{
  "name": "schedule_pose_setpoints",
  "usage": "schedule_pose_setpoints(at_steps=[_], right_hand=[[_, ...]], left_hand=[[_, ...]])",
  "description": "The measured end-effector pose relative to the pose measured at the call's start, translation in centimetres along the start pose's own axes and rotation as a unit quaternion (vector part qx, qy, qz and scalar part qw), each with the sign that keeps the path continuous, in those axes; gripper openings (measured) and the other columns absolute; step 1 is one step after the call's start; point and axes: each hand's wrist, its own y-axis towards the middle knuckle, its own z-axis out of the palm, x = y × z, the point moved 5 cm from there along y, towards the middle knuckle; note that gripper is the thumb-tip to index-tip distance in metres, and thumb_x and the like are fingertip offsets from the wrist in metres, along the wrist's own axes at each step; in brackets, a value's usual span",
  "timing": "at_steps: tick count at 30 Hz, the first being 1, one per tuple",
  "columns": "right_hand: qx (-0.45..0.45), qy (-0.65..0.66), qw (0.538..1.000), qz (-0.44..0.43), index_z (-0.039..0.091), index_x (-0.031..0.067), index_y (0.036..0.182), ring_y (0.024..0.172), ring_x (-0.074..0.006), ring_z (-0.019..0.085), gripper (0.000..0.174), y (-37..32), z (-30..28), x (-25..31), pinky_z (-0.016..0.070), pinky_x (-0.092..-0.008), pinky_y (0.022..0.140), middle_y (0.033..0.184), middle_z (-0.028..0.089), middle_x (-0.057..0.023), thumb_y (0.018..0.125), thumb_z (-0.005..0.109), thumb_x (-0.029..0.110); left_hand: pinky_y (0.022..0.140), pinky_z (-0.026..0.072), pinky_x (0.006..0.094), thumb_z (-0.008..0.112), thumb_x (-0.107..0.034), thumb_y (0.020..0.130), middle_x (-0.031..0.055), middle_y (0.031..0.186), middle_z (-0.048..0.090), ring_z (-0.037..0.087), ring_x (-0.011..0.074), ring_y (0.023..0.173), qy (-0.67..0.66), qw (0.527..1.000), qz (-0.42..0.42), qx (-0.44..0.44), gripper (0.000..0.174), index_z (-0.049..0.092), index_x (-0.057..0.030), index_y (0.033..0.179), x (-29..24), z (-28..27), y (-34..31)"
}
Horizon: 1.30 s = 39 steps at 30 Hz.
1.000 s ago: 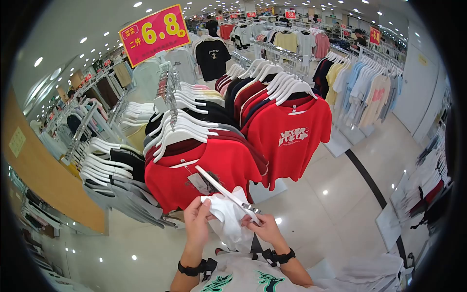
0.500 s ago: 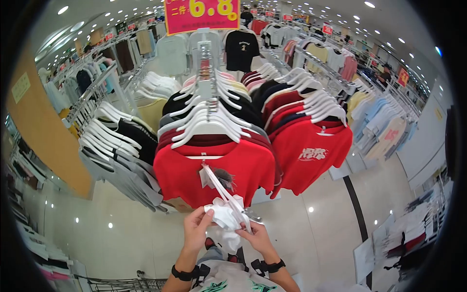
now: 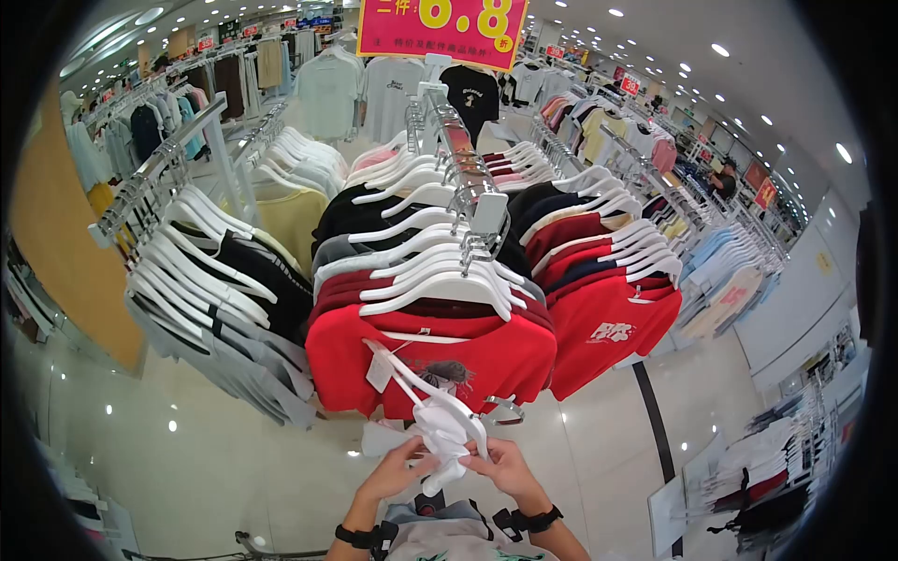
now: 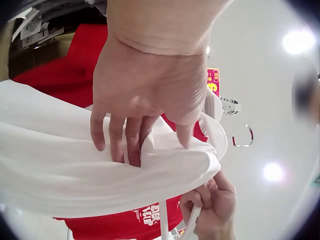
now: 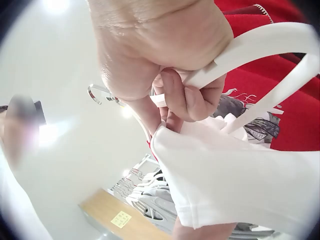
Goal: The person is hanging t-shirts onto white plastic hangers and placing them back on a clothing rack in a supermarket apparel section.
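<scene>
A white garment (image 3: 440, 435), bunched up, hangs between my hands in front of the rack. My left hand (image 3: 398, 470) grips its cloth; in the left wrist view the fingers of that hand (image 4: 150, 90) press into a fold with the thumb opposite. My right hand (image 3: 505, 465) curls its fingers round a white hanger (image 5: 270, 42) and pinches the garment's edge (image 5: 165, 137) in the right wrist view. The hanger's metal hook (image 3: 505, 409) points away to the right. Its far end overlaps a red T-shirt (image 3: 351, 351) with a paper tag (image 3: 380, 371).
Right ahead stands a metal rack (image 3: 458, 154) full of shirts on white hangers. A second red T-shirt (image 3: 608, 341) hangs to its right, grey and black shirts (image 3: 243, 346) to its left. A pink price sign (image 3: 440, 33) tops the rack. Glossy tiles (image 3: 234, 467) cover the floor.
The head view has swung, and the rack looks closer. My left hand has shifted lower on the white garment, which is more bunched together. The right hand keeps hold of the hanger.
</scene>
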Motion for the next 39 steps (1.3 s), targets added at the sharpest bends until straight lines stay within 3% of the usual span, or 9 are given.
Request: schedule_pose_setpoints(at_steps=[2,11,14,16,19,23,25,32,39], right_hand=[[0.002,0.019,1.0,-0.005,0.068,-0.0048,0.111,0.086,-0.0073,0.059,0.028,-0.4,0.1,0.0,0.0477,-0.0249,0.076,0.093,0.066,0.0001,0.091,0.076,0.013],[0.034,0.033,0.998,-0.051,0.066,-0.0051,0.116,0.096,-0.0102,0.061,0.031,-3.3,-4.2,1.7,0.0483,-0.0274,0.086,0.102,0.068,-0.004,0.094,0.072,0.016],[0.044,0.024,0.996,-0.08,0.067,-0.004,0.116,0.093,-0.0086,0.058,0.033,-4.1,-6.2,0.9,0.0472,-0.0265,0.085,0.1,0.067,-0.0026,0.093,0.074,0.019],[0.047,0.006,0.995,-0.086,0.067,-0.0036,0.116,0.091,-0.0082,0.058,0.034,-5.2,-7.7,-0.4,0.0468,-0.0258,0.084,0.099,0.067,-0.0023,0.092,0.075,0.02],[0.025,0.039,0.993,-0.108,0.068,-0.0033,0.114,0.087,-0.0077,0.056,0.034,-6.8,-9.4,-2.3,0.0464,-0.0249,0.08,0.093,0.065,-0.0008,0.091,0.077,0.021],[0.005,0.044,0.995,-0.085,0.069,-0.0032,0.107,0.078,-0.0065,0.052,0.032,-9.3,-13.6,-5.1,0.0447,-0.0245,0.07,0.085,0.062,0.002,0.09,0.077,0.022],[0.009,0.035,0.995,-0.095,0.069,-0.0014,0.106,0.076,-0.0058,0.05,0.029,-10.0,-14.7,-6.0,0.0431,-0.0241,0.068,0.084,0.061,0.003,0.091,0.076,0.023],[0.019,-0.046,0.995,-0.087,0.069,-0.0014,0.101,0.068,-0.0053,0.048,0.028,-9.0,-15.8,-7.6,0.0404,-0.024,0.063,0.075,0.057,0.004,0.091,0.076,0.024],[0.019,-0.002,0.997,-0.077,0.07,0.002,0.097,0.07,-0.0085,0.057,0.034,-10.4,-16.3,-9.7,0.0473,-0.0248,0.069,0.076,0.066,-0.0015,0.085,0.08,0.032]], left_hand=[[0.105,0.0439,0.0396,0.082,-0.031,0.081,0.0163,0.128,0.061,0.058,0.0286,0.122,0.066,0.993,-0.009,0.095,0.069,0.05,-0.0006,0.134,-1.5,1.2,-0.5],[0.1,0.0477,0.0404,0.091,-0.038,0.068,0.016,0.128,0.062,0.061,0.03,0.117,0.206,0.972,0.035,0.11,0.087,0.047,-0.0027,0.135,-4.5,7.6,-1.5],[0.092,0.0523,0.0384,0.089,-0.024,0.072,0.0134,0.115,0.068,0.066,0.0271,0.106,0.247,0.967,0.023,0.063,0.076,0.05,-0.0045,0.134,-4.8,9.6,-1.8],[0.084,0.0539,0.0353,0.082,-0.017,0.08,0.0111,0.102,0.071,0.069,0.0231,0.094,0.219,0.974,0.065,-0.011,0.046,0.062,-0.0036,0.12,-4.3,11.9,-2.3],[0.079,0.0521,0.0335,0.074,-0.011,0.088,0.011,0.091,0.07,0.066,0.0209,0.085,0.22,0.973,0.065,0.01,0.02,0.068,-0.0013,0.103,-2.7,13.6,-2.7],[0.072,0.0514,0.0345,0.072,-0.013,0.09,0.0116,0.086,0.068,0.063,0.0213,0.073,0.258,0.961,0.095,0.019,0.016,0.071,-0.0023,0.102,-2.6,17.9,-3.9],[0.065,0.048,0.0313,0.07,-0.016,0.093,0.0096,0.077,0.062,0.057,0.0157,0.067,0.205,0.978,-0.022,-0.018,0.017,0.07,-0.0003,0.101,-3.7,19.3,-5.0],[0.054,0.0413,0.0293,0.07,-0.022,0.094,0.0071,0.067,0.057,0.048,0.0112,0.06,0.26,0.965,-0.011,-0.002,0.023,0.07,0.0009,0.094,-4.3,20.4,-5.7],[0.052,0.0429,0.0283,0.068,-0.02,0.095,0.0062,0.062,0.06,0.052,0.0095,0.055,0.232,0.963,0.015,-0.136,0.023,0.072,0.0021,0.09,-5.0,21.3,-5.4]])
